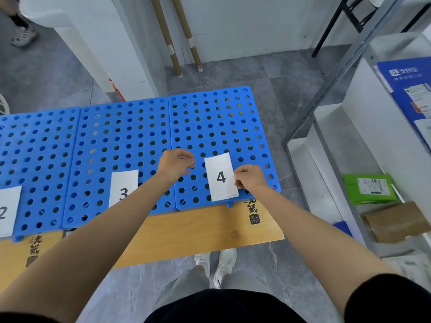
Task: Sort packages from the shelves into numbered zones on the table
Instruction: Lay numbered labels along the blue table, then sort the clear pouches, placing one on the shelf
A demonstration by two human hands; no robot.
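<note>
Blue perforated panels (210, 117), three abreast on wooden table (198, 229), bearing card 2 (9, 206) (cut off at frame edge), card 3 (123, 185) and card 4 (221, 177).

Right hand (250, 179): thumb and fingers pinch the right edge of card 4.

Left hand (175, 165): fingers curled, nothing seen held, just left of that card.

Shelves (326, 127) at right: green package (368, 187), brown package (394, 221) near it, blue package (405, 89) higher up, blurred.

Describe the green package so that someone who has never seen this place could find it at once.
Find the metal shelf rack right of the blue-topped table. Two packages lie side by side on a low shelf there. The green package is the farther one, bright green with a white label; the brown package beside it shows no label.
</note>
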